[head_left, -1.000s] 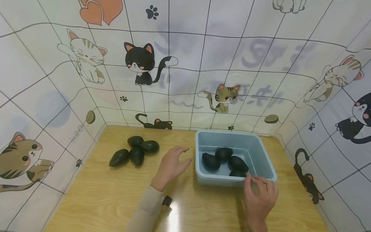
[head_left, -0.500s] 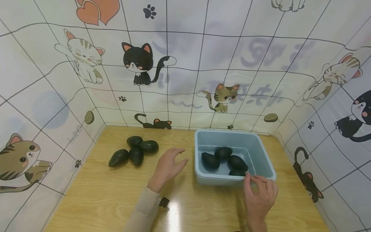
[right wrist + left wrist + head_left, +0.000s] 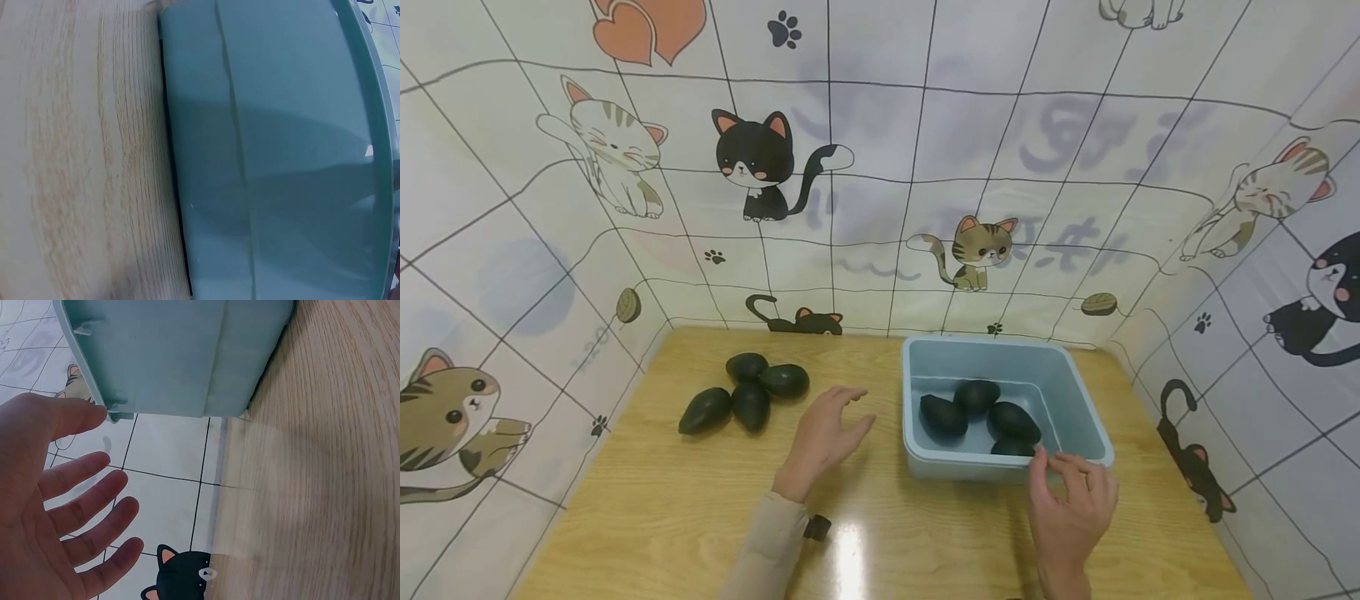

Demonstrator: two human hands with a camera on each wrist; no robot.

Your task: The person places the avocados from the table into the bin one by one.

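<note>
A light blue plastic bin (image 3: 1000, 469) stands on the right part of the table, with several dark green avocados (image 3: 1013, 422) lying inside. My right hand (image 3: 1071, 508) is at its front rim, thumb and fingertips pinching the edge; the right wrist view is filled mostly by the bin's outer wall (image 3: 294, 150). Left of the bin, my left hand (image 3: 822, 433) hovers over the table with fingers spread and nothing in them. In the left wrist view, its thumb overlaps the bin's rim (image 3: 81, 356). More avocados (image 3: 751, 407) lie grouped at the table's back left.
The wooden table (image 3: 662, 500) is enclosed at the back and sides by a tile-patterned covering (image 3: 872, 133) printed with cartoon cats. A small black piece (image 3: 817, 527) sits beside the left sleeve (image 3: 771, 542).
My left hand has drifted left, away from the bin and nearer the grouped avocados. The right hand stays at the rim, and the avocados have not moved; the head view shifted slightly.
</note>
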